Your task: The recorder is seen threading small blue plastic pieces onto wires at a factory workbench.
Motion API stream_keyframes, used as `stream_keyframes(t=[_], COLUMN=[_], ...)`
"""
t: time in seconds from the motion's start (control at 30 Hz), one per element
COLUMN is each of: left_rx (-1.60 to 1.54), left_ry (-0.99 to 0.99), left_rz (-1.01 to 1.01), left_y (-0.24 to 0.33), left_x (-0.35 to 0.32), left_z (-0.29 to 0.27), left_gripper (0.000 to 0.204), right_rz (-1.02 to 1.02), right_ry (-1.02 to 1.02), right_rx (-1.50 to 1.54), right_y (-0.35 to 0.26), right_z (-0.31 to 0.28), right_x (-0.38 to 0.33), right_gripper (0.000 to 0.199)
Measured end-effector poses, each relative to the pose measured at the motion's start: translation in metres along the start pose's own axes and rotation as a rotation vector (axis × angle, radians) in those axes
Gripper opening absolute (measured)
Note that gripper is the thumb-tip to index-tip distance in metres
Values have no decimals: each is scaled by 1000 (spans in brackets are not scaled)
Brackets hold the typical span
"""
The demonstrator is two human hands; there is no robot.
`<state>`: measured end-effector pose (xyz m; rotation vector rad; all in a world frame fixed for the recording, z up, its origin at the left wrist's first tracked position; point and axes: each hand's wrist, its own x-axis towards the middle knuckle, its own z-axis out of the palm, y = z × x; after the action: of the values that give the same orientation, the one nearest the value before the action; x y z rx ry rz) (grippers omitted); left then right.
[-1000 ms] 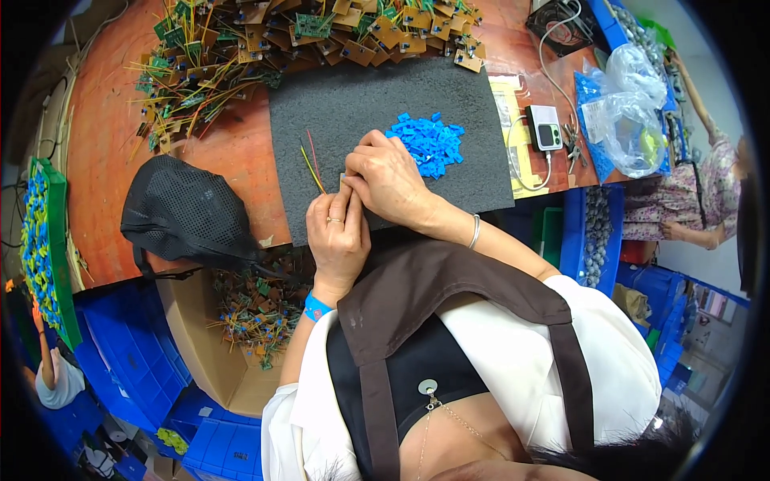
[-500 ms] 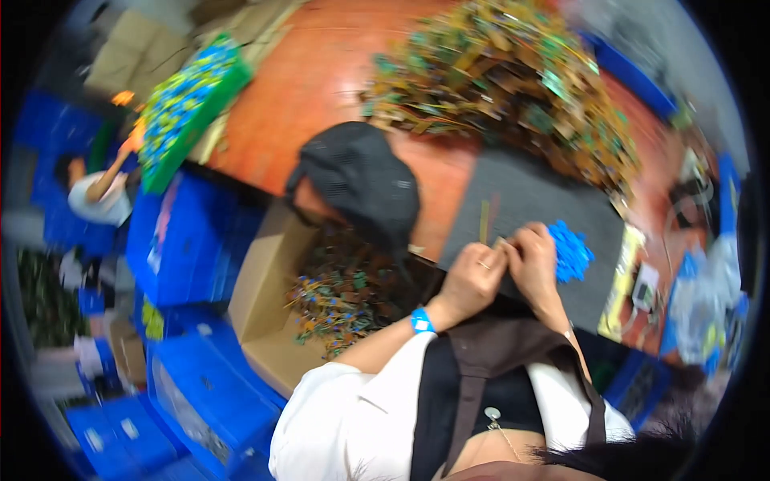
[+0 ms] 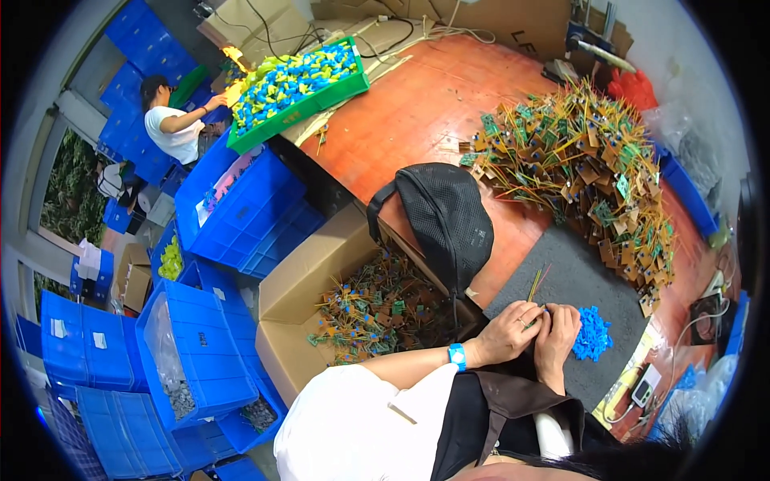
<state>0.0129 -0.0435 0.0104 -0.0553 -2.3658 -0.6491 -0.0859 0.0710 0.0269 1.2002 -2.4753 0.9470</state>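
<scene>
My left hand (image 3: 513,333) and my right hand (image 3: 557,335) meet over the near part of a dark grey mat (image 3: 553,268), fingertips pinched close together. Thin yellow and reddish wires (image 3: 537,283) stick up past the fingers of my left hand; whatever they join onto is hidden between the fingertips. My right hand is closed on something too small to make out. Just right of it lies a heap of small blue parts (image 3: 592,333). A large pile of small brown and green circuit boards with wires (image 3: 597,172) spreads beyond the mat.
A black cap (image 3: 445,220) rests at the edge of the orange table (image 3: 361,152). Left of my arm, a cardboard box (image 3: 297,276) holds more wired boards. A green tray (image 3: 301,119) carries blue and yellow parts. Blue crates (image 3: 196,345) stand at left; another person (image 3: 175,128) works beyond.
The whole view has shifted and sharpened, so the table and hands appear lower and further right. Both hands stay together over the mat, with wires still showing above the fingers.
</scene>
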Motion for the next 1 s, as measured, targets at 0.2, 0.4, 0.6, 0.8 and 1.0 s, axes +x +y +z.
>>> stream_keyframes(t=[0.2,0.4,0.6,0.8,1.0], left_rx=[11,25,49,63,45], left_ry=[8,-4,-19,-24,-44], left_rz=[3,24,7,15,17], left_y=[0,0,-3,-2,-2], left_x=[0,-1,-1,1,-3], left_z=[-2,1,-1,-2,1], left_gripper=[42,41,42,43,42], right_rz=[35,19,25,32,17], right_ry=[13,52,23,24,27], right_rx=[44,55,60,55,53], right_y=[-3,-7,-4,-8,-8], right_z=[-2,-4,-3,-6,-9], right_x=[2,4,5,7,5], right_gripper=[11,11,10,9,9])
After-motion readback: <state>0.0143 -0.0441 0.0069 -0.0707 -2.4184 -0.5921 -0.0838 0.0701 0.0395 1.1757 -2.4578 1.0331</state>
